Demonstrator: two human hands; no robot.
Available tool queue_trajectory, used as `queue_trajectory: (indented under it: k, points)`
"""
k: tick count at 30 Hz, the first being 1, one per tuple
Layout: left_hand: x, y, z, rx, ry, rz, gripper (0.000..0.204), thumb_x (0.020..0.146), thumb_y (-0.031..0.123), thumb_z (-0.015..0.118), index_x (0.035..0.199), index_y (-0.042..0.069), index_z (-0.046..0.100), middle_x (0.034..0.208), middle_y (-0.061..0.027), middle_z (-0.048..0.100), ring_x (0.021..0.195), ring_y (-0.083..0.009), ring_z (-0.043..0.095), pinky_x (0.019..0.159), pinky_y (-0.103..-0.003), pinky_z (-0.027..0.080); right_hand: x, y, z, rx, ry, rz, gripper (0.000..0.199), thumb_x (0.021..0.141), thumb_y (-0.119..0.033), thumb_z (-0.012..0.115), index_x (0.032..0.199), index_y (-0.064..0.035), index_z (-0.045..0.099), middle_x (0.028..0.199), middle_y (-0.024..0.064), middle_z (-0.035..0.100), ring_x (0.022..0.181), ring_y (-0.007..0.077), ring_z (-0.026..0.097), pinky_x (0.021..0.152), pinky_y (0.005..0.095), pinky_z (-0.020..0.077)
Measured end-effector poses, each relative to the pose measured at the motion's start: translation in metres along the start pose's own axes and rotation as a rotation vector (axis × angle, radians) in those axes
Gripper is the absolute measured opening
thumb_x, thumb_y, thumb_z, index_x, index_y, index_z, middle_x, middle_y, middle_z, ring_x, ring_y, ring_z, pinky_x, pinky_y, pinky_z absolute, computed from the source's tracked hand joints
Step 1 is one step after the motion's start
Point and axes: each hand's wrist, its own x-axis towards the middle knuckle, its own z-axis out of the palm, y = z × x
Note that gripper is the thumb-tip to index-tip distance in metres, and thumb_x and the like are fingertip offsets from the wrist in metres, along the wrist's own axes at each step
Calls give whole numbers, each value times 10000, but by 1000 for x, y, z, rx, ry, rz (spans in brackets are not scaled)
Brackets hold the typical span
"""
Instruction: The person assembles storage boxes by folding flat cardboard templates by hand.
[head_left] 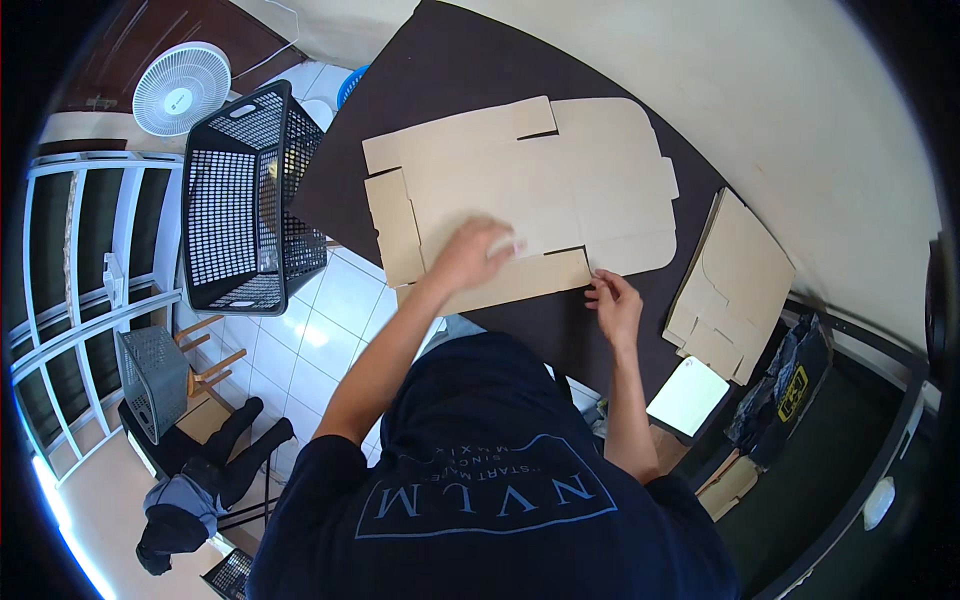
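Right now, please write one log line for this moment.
left hand: flat on cardboard blank | right hand: at blank's near edge | dark table | spare blanks

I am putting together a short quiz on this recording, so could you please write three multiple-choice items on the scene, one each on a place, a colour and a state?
1. Where does the person's left hand rest?
A. On the flat cardboard blank
B. On the basket
C. On the fan

2. What colour is the perforated basket beside the table?
A. White
B. Black
C. Red

3. In what state is the cardboard blank on the table?
A. Folded into a closed box
B. Rolled up
C. Lying flat and unfolded

Answers: 1 A, the left hand lies palm down on the blank, while the right hand touches its near edge. 2 B, its mesh walls are black. 3 C, all flaps lie spread flat on the dark tabletop.
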Motion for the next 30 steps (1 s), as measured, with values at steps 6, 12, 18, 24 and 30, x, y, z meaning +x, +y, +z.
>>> queue_trajectory:
  k: [6,12,18,24,30]
  points:
    - [-65,20,44,7,-25,46,324,890,221,702,1160,54,636,1013,-155,606,1034,-371,564,975,-441,447,-7,25,39,643,101,36,365,988,-126,599,1305,49,553,1059,142,683,1063,179,628,929,333,527]
    - [-65,17,51,-80,-36,-83,488,887,148,682,1336,68,509,1086,-161,571,1056,-356,530,939,-446,443,-20,-3,74,65,-142,-251,471,1068,-307,382,1286,48,603,1282,239,632,1238,339,586,1078,390,405]
    - [-68,18,58,125,84,119,661,834,26,611,1464,73,414,1092,-162,536,1030,-343,517,903,-440,437,-52,33,85,-472,-236,-684,556,1046,-273,354,1466,90,353,1500,279,401,1438,434,305,1197,535,171]
    - [-70,13,68,290,69,81,659,815,34,599,1458,102,473,1043,-136,509,975,-335,486,843,-424,434,-26,23,98,-656,-101,-669,657,1044,-398,373,1452,117,355,1508,320,356,1455,474,232,1188,574,161]
    - [-66,16,60,294,3,68,648,826,52,597,1459,138,492,1024,-121,502,948,-314,480,830,-420,424,-42,31,80,-849,-78,-768,626,1034,-424,407,1407,77,461,1508,262,399,1432,474,284,1170,590,195]
